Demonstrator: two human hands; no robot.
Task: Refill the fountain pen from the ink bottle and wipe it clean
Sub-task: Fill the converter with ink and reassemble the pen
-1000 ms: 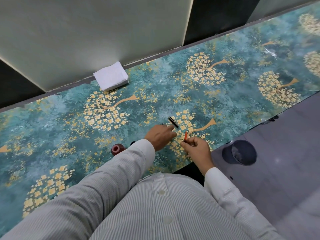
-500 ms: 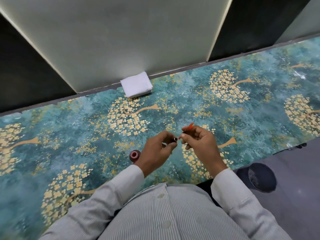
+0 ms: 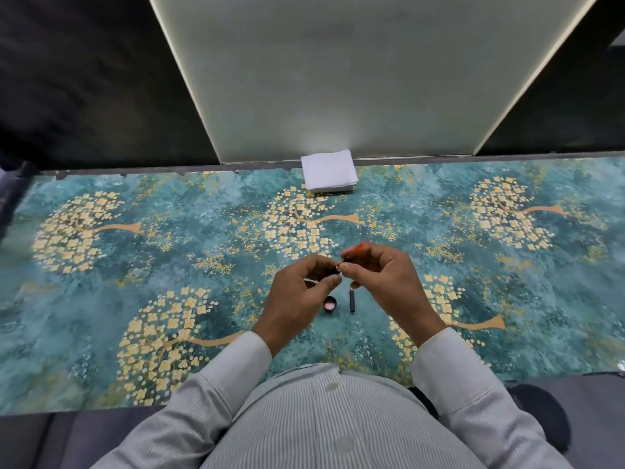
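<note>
Where both hands meet, left hand [image 3: 299, 292] fingers hide a dark part — right hand [image 3: 382, 279] pinches orange piece [image 3: 359, 247].

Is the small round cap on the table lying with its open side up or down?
Open side up. The cap lies flat on the tablecloth beside a dark pen part; its pinkish inside shows within a dark rim.

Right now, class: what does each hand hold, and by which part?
The right hand pinches a thin orange pen part near its lower end. The left hand grips a small dark piece, mostly hidden; which part cannot be told.
</note>
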